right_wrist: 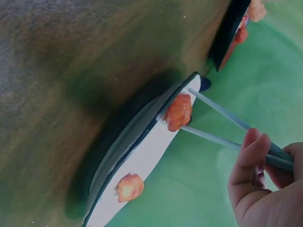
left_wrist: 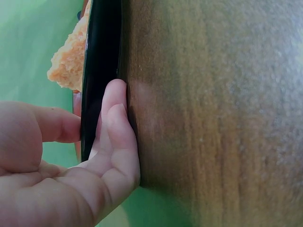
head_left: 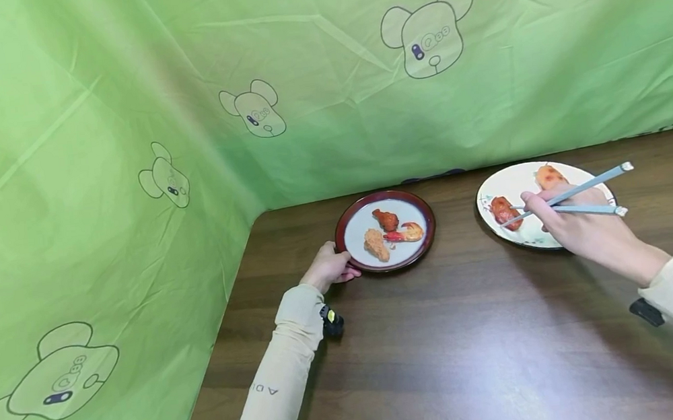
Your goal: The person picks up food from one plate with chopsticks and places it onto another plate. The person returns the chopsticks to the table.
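My left hand (head_left: 332,266) grips a brown-rimmed plate (head_left: 430,222) at its left edge, thumb on the rim and fingers underneath. That plate bears a red-brown drumstick (head_left: 386,219), a shrimp (head_left: 413,232) and a breaded fried chicken piece (head_left: 375,244). Over at the right, a pair of light blue chopsticks (head_left: 595,180) is held in my right hand (head_left: 590,229). Their tips stand spread on both sides of a glazed reddish meat piece (right_wrist: 178,112), which lies on a white plate (head_left: 516,182). A lighter browned piece (head_left: 550,176) lies toward that plate's back, partly behind the hand.
Both plates are on a dark wooden table (head_left: 422,337), near its back edge. Green cloth (head_left: 341,128) printed with bear heads hangs behind the table and along its left side. A gap of bare wood separates the plates.
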The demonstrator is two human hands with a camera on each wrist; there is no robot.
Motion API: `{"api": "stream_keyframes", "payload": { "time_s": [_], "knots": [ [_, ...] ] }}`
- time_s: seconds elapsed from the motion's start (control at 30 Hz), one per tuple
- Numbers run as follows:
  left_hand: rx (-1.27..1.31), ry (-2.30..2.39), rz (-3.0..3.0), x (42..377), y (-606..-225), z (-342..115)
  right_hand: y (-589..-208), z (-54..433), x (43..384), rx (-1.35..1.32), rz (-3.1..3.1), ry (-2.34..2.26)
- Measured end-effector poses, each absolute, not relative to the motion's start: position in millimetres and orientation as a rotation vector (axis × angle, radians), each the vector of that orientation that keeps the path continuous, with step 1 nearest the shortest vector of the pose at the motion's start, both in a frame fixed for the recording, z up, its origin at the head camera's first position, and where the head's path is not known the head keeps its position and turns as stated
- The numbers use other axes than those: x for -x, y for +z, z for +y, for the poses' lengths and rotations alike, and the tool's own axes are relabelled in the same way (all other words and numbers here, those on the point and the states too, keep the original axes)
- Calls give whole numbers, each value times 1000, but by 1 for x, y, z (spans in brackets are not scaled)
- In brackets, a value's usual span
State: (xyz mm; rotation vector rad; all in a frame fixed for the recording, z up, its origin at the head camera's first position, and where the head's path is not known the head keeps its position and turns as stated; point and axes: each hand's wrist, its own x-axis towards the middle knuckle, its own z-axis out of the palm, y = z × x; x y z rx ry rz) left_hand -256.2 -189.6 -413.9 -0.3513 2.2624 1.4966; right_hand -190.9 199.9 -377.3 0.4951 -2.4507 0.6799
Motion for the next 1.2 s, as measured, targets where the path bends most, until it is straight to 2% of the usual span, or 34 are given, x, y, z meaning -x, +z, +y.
{"api": "stream_keyframes", "payload": {
  "time_s": [0.13,0.2,0.3,0.43,0.7,0.83,1.03,1.2],
  "knots": [
    [354,1496,2259,256,-414,-190,-381,200,194,-688,-2251,389],
    [354,1491,2261,255,-413,-190,-381,201,195,-702,-2245,365],
    [355,1484,2264,255,-412,-190,-381,203,195,-554,-2417,626],
    [350,1477,2262,254,-412,-190,-381,210,194,-183,-2577,1044],
    [344,1480,2261,255,-415,-189,-381,224,196,29,-2646,1169],
    [336,1482,2263,255,-414,-188,-384,219,193,-24,-2592,1171],
    [337,1489,2272,255,-412,-189,-385,202,194,-259,-2462,988],
    [335,1493,2270,255,-413,-190,-380,197,196,-189,-2552,930]
  ]
}}
